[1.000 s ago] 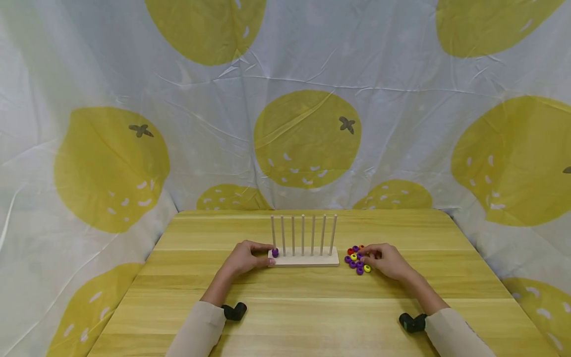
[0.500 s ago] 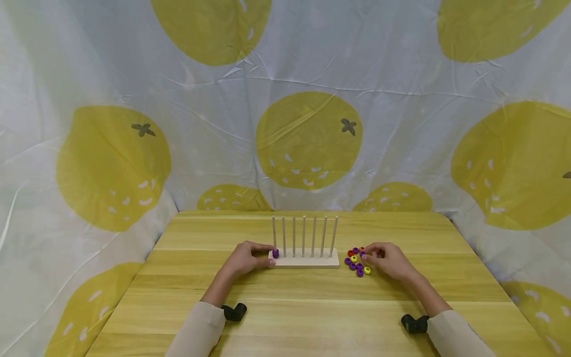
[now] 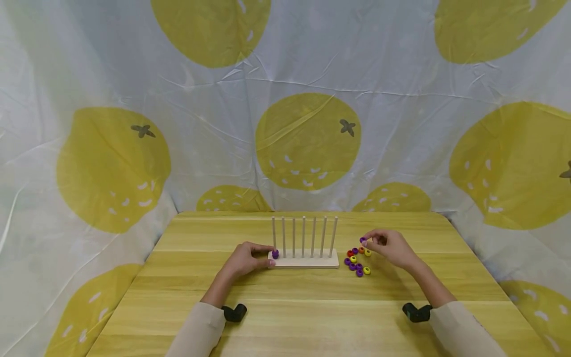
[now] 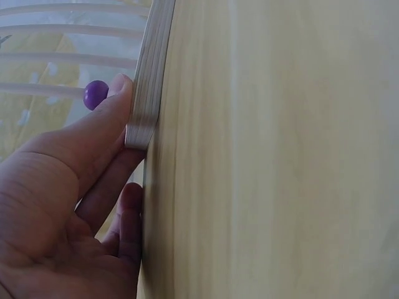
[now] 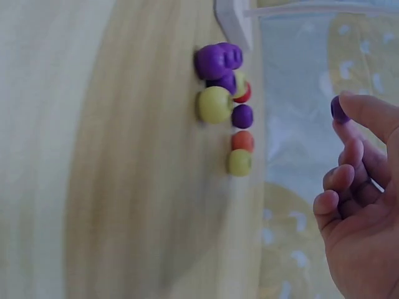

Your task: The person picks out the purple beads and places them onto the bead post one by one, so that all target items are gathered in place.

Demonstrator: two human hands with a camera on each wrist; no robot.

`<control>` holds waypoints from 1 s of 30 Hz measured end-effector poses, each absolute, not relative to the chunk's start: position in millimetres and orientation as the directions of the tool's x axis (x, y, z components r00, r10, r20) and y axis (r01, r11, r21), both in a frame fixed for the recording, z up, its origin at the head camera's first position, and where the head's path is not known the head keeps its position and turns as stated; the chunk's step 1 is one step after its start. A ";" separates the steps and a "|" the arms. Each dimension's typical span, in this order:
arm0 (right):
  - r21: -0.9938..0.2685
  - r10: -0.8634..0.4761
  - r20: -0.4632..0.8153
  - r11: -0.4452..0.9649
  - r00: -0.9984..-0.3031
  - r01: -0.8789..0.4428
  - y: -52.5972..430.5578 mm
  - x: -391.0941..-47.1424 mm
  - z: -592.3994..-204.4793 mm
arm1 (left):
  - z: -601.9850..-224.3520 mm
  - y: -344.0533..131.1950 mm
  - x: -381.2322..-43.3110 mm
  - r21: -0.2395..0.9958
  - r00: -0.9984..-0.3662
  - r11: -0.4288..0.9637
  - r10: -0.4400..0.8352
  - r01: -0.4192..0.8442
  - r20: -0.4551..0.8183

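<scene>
A wooden peg stand (image 3: 308, 261) with several upright pegs stands on the table. My left hand (image 3: 243, 259) pinches the left end of its base between thumb and fingers. Low on the leftmost peg sits a purple bead (image 3: 275, 254), close to the left thumb in the left wrist view. My right hand (image 3: 394, 249) holds another purple bead (image 5: 339, 110) between thumb and index finger, raised above the table. Below that hand lies a loose group of beads: purple (image 3: 359, 273), yellow (image 3: 367, 270), red (image 3: 350, 253) and orange (image 3: 361, 250).
The wooden table (image 3: 294, 322) runs back to a hanging curtain (image 3: 214, 144) printed with yellow fruit. Beads lie just right of the stand. A black wrist device (image 3: 235, 312) shows at the left sleeve, a second black device (image 3: 417, 312) at the right.
The right hand has risen from the bead group with a purple bead, moving up and slightly away. A yellow bead beside the orange one is now uncovered. The left hand stays put.
</scene>
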State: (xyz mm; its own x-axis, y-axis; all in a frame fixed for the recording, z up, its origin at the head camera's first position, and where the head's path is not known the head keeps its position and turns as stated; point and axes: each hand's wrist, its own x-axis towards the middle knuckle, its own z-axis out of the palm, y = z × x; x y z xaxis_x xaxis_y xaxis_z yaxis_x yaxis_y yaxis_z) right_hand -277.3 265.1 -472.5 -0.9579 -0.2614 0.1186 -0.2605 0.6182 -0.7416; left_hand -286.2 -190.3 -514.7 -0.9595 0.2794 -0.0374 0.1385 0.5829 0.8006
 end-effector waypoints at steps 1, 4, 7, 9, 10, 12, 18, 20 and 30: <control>-0.741 -0.264 0.123 0.617 -0.957 -0.266 264.6 -277.7 -469.4 | -514.2 -190.2 -286.0 0.802 -0.959 0.581 0.281 0.138 -0.038; -0.742 -0.266 0.124 0.615 -0.956 -0.267 262.6 -278.8 -460.7 | -512.7 -190.2 -285.6 0.808 -0.958 0.575 0.282 0.132 -0.044; -0.750 -0.269 0.121 0.606 -0.956 -0.266 259.5 -279.6 -451.2 | -511.3 -190.2 -285.5 0.807 -0.957 0.576 0.286 0.133 -0.046; -0.752 -0.275 0.129 0.599 -0.953 -0.275 257.6 -280.4 -444.9 | -510.9 -190.2 -285.6 0.805 -0.957 0.579 0.285 0.133 -0.048; -0.753 -0.279 0.135 0.595 -0.951 -0.282 256.4 -280.7 -441.7 | -510.7 -190.2 -285.6 0.803 -0.957 0.580 0.285 0.133 -0.048; -0.751 -0.287 0.146 0.591 -0.947 -0.295 254.0 -281.3 -435.3 | -510.2 -190.2 -285.6 0.802 -0.957 0.582 0.287 0.135 -0.048; -0.743 -0.308 0.170 0.583 -0.936 -0.327 244.7 -282.7 -418.2 | -510.0 -190.6 -285.0 0.808 -0.955 0.573 0.292 0.136 -0.047; -0.741 -0.316 0.179 0.579 -0.932 -0.339 241.8 -283.2 -413.3 | -510.3 -190.8 -284.7 0.807 -0.954 0.574 0.295 0.139 -0.045; -0.715 -0.344 0.217 0.581 -0.913 -0.389 227.7 -286.1 -387.3 | -512.3 -191.1 -286.1 0.803 -0.955 0.579 0.295 0.141 -0.045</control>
State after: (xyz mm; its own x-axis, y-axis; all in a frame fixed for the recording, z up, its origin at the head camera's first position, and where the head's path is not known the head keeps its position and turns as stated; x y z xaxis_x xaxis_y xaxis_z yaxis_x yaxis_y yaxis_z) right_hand -286.1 227.7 -387.3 -0.9134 -0.3440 0.2175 -0.3890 0.5807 -0.7152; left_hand -286.1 -191.1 -512.3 -0.9545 0.2948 -0.0448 0.1411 0.5790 0.8030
